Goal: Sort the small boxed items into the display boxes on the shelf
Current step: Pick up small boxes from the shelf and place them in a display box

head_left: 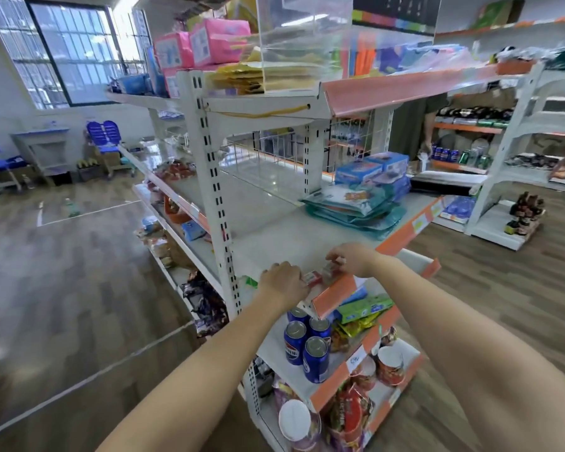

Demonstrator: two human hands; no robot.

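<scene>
Both hands are at the near front corner of a white shelf with an orange edge strip. My left hand lies with curled fingers over small red-and-white boxes; whether it grips one is hidden. My right hand pinches a small boxed item just behind the orange strip. The boxes are small and blurred, and any display box under the hands is hidden.
Teal and blue packets are stacked at the shelf's far right. Blue cans and green boxes stand on the shelf below, noodle cups lower. A white upright post rises left of my left hand. A person stands behind the far shelves.
</scene>
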